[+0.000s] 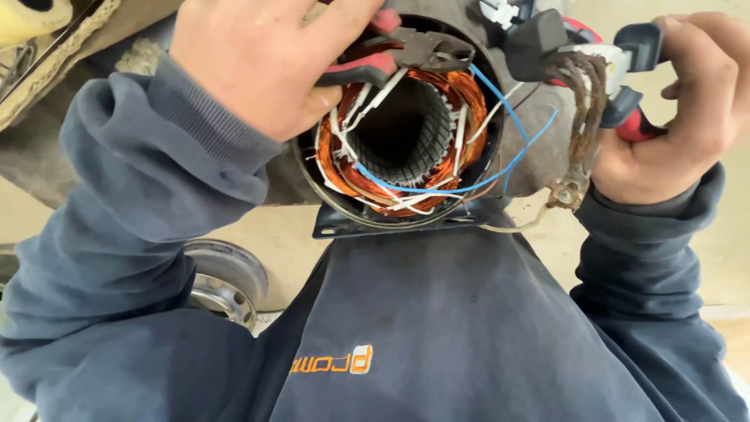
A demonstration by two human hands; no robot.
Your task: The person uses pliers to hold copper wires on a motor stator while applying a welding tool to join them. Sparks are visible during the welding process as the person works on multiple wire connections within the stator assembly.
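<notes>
An open motor stator (406,133) with copper windings, white lacing and a blue wire (469,184) rests against my lap. My left hand (258,62) grips red-handled pliers (406,55) whose jaws sit at the top of the windings. My right hand (687,109) holds a tool with red and black handles (625,70) together with a bundle of brown braided leads (586,101) ending in a metal lug.
A round metal part (226,281) lies on the floor at lower left. The motor's grey housing (539,156) and its mounting foot (391,223) press on my dark blue sweatshirt (437,328). A yellowish object (31,16) is at the top left corner.
</notes>
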